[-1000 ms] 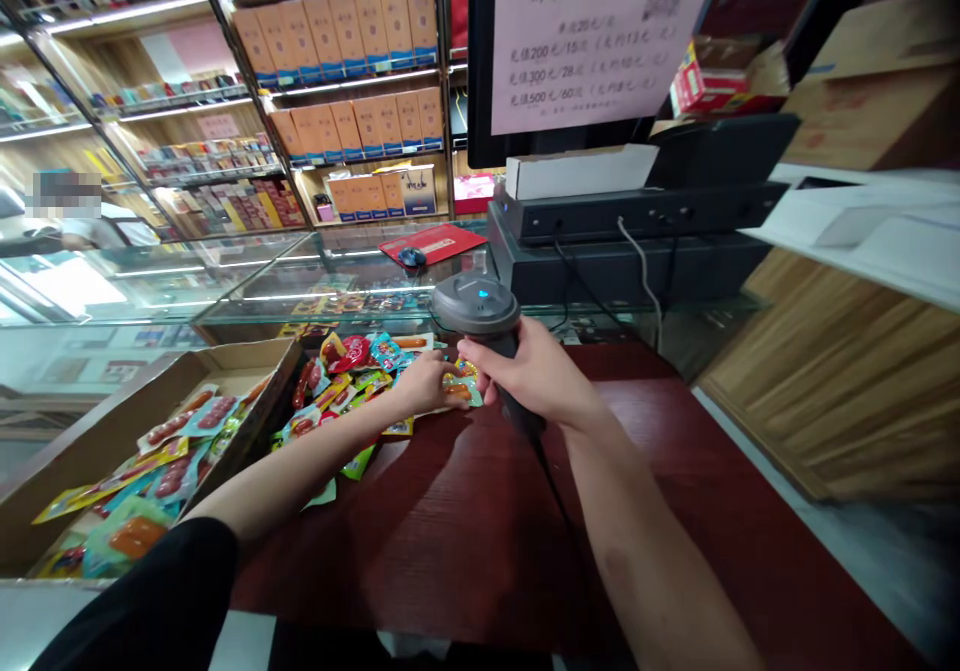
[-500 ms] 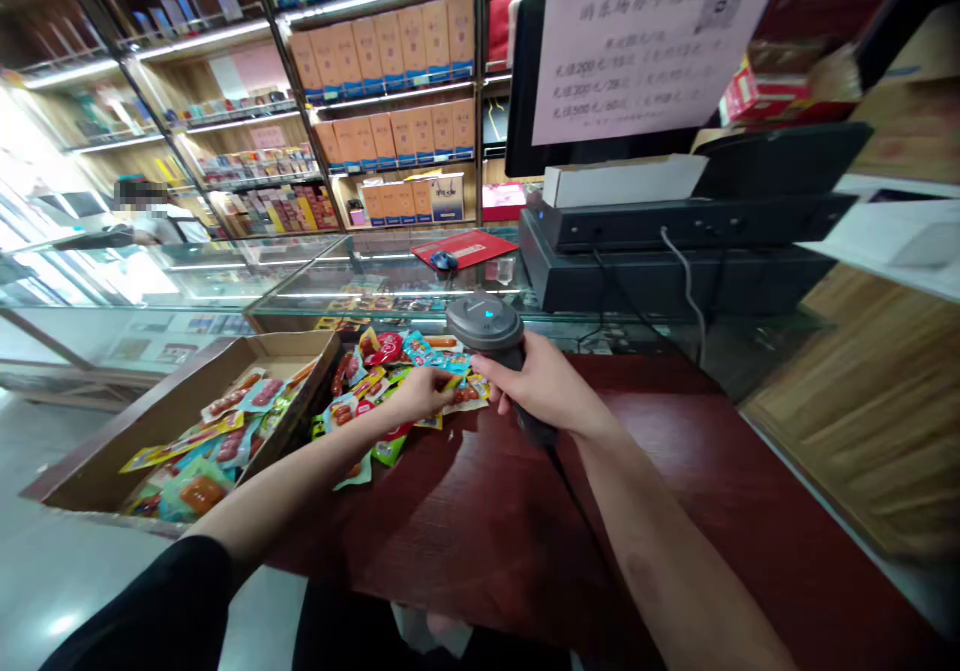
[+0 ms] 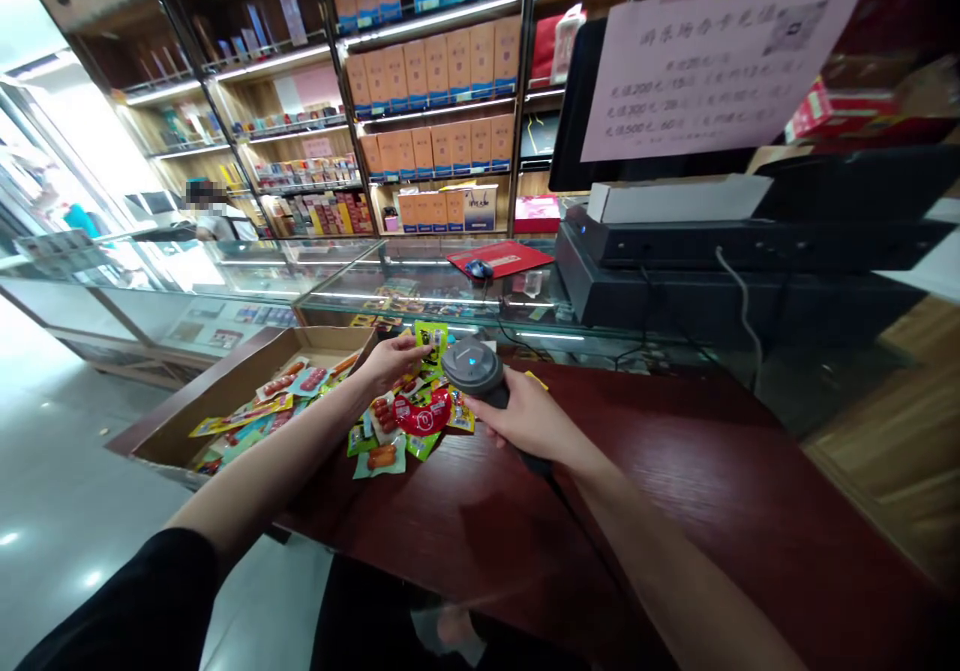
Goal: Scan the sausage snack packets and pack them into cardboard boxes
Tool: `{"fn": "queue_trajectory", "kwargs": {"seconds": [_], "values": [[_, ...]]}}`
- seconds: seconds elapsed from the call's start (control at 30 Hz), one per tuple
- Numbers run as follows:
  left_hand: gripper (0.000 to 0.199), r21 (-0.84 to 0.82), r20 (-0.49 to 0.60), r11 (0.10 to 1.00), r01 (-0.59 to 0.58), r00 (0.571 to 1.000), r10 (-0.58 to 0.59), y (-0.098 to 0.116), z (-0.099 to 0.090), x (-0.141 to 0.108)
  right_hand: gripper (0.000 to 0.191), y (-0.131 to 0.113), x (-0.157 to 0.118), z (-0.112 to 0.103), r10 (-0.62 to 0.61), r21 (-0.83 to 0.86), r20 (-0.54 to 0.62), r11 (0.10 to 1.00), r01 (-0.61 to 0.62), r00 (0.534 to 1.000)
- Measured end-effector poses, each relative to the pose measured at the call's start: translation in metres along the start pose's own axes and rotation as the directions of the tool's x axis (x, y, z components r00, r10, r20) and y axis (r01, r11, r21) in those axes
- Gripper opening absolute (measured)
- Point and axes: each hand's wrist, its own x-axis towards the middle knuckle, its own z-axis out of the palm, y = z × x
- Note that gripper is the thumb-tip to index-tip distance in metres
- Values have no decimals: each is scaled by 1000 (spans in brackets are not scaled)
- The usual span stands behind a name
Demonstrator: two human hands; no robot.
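Note:
My left hand (image 3: 395, 362) pinches a small yellow-green snack packet (image 3: 431, 344) and holds it up beside the scanner head. Wrapped round the handle of a grey barcode scanner (image 3: 472, 363) is my right hand (image 3: 525, 411); a small blue light shows on the scanner's top. Below both hands, a pile of snack packets lies on the dark red table (image 3: 465, 531), among them a round red packet (image 3: 422, 412) and a pale green sausage packet (image 3: 381, 458). At the left, an open cardboard box (image 3: 169, 441) holds more packets.
Behind the table runs a glass counter (image 3: 360, 286) with a red mat (image 3: 510, 257) and a mouse (image 3: 478, 268). Dark register equipment (image 3: 675, 286) and a monitor with a pink sign (image 3: 705, 71) stand right. A person (image 3: 217, 216) is far left, before stocked shelves.
My left hand has risen from the pile with the yellow-green packet. The scanner has shifted slightly left and down in view, and the background has moved right. The red packet now lies nearer the pile's front.

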Motion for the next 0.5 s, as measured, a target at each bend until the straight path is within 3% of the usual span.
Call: {"fn": "queue_trajectory", "kwargs": {"seconds": [0.23, 0.5], "values": [[45, 14, 29, 998, -59, 998, 59, -2, -5, 4, 35, 3, 0, 0, -39, -13, -29, 999, 39, 999], [45, 15, 11, 999, -42, 999, 42, 0, -1, 2, 34, -2, -2, -1, -59, -52, -73, 997, 55, 996]]}}
